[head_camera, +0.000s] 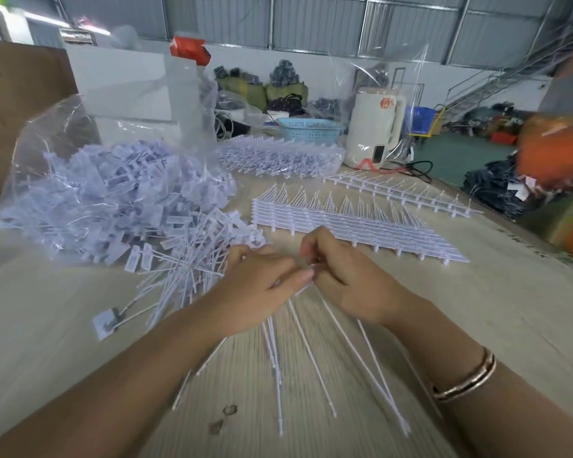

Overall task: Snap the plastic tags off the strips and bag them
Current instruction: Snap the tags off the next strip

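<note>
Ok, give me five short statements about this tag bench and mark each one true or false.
1. Both hands work on the same bundle of tags: the left hand and the right hand meet over the long-tailed tags. True.
2. The clear bag holding loose tags lies on the person's right. False: it lies on the left.
3. A stack of unsnapped strips lies beyond the hands. True.
4. A bangle sits on the left wrist. False: it is on the right wrist.
5. The blue basket stands in front of the hands, next to them. False: it stands far back beside the white kettle.
</note>
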`<state>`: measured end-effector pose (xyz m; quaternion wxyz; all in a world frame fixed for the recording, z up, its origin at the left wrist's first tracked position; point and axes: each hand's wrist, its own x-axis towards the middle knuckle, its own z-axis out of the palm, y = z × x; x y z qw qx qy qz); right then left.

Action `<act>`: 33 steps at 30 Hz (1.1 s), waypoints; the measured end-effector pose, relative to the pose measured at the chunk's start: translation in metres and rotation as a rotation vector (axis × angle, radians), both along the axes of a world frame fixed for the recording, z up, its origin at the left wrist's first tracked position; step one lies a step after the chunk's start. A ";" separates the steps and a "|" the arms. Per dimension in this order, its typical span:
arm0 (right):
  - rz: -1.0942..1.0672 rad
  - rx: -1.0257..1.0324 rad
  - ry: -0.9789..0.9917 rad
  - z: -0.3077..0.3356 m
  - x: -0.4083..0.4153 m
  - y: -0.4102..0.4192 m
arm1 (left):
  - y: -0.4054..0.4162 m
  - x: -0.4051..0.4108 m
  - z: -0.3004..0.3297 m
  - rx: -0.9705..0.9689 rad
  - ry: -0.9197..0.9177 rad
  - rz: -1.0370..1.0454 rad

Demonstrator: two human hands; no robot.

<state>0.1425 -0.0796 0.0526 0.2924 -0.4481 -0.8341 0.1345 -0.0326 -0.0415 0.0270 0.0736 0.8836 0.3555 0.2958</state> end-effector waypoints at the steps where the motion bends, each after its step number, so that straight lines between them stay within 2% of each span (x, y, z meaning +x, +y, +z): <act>1: 0.017 -0.050 0.060 0.000 0.004 0.001 | 0.001 0.000 0.000 -0.029 -0.019 0.002; 3: 0.026 -0.127 0.122 0.002 0.016 0.002 | 0.003 -0.005 0.000 -0.092 -0.075 -0.005; 6: -0.017 -0.103 0.014 0.001 0.029 0.004 | 0.006 -0.015 0.001 -0.158 -0.095 -0.025; 9: -0.093 -0.043 -0.070 -0.003 0.024 0.007 | 0.006 -0.014 -0.003 -0.101 0.003 -0.024; 13: -0.162 0.079 -0.191 -0.003 0.020 0.008 | 0.008 -0.016 -0.002 -0.065 -0.019 -0.010; 15: -0.150 0.106 -0.237 -0.006 0.020 0.009 | 0.009 -0.016 -0.003 0.003 0.033 -0.008; 18: -0.093 0.024 -0.157 -0.009 0.024 0.010 | 0.008 -0.015 -0.003 0.091 0.144 0.001; 23: -0.019 -0.213 0.078 -0.007 0.029 0.014 | 0.007 -0.012 0.000 0.056 0.152 -0.040; 28: -0.120 -0.227 0.275 -0.005 0.061 0.014 | 0.012 -0.028 0.001 0.059 0.155 -0.006; 33: -0.067 -0.134 0.061 -0.014 0.037 0.017 | 0.010 -0.021 -0.001 0.283 0.315 0.200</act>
